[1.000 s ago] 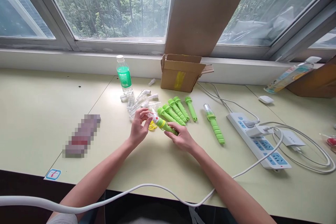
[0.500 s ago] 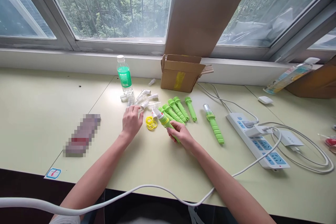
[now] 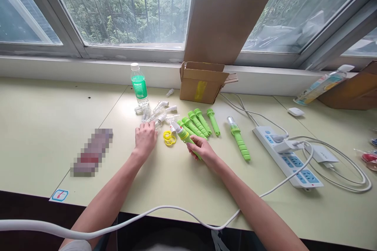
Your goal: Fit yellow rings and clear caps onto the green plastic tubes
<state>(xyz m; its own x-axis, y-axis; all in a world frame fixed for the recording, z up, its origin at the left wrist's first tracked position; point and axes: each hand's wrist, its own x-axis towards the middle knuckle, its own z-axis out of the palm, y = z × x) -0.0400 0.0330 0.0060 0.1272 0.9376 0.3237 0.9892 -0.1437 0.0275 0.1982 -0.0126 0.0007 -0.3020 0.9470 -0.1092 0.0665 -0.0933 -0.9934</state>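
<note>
- Right hand [image 3: 202,150] closed around the lower end of a green handle [image 3: 184,135], white tip tilted up over the desk [image 3: 176,188]
- Left hand [image 3: 145,138] open, palm down, fingertips at clear plastic caps [image 3: 156,115]
- Yellow rings [image 3: 169,138] lie between the hands

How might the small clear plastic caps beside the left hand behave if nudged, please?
The small clear plastic caps look round and lie on their sides, so they would probably roll. They seem thin and hollow, so likely light and scattered by the left hand.
</note>
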